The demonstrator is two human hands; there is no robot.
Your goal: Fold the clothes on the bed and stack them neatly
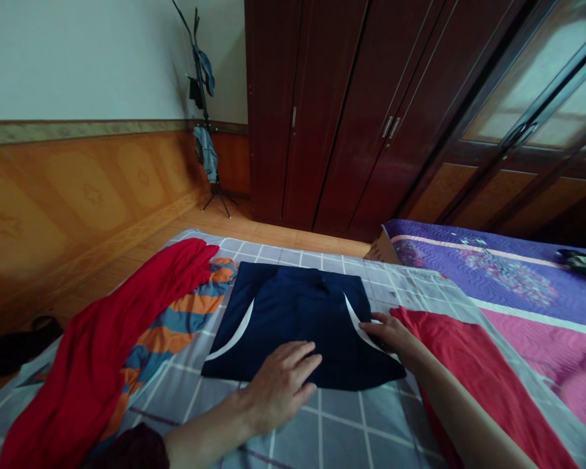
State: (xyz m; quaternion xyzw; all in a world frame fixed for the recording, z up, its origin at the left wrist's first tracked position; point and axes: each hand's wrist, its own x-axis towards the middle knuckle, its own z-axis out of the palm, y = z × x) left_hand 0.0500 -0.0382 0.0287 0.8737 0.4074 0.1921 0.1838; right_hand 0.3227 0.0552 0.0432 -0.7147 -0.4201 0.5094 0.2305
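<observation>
A navy blue garment with two curved white stripes lies spread out on the bed, its sides folded or laid fairly straight; whether it is a top or shorts I cannot tell. Over its lower middle edge is my left hand, fingers stretched and slightly apart, holding nothing. My right hand rests at the garment's right side, its fingertips on the right white stripe. Those fingers look extended rather than wrapped round the cloth.
A long red cloth and an orange-and-grey striped cloth lie on the left. Another red garment lies under my right forearm. Beyond the checked sheet stand a dark wardrobe, a coat rack and a purple-covered bed.
</observation>
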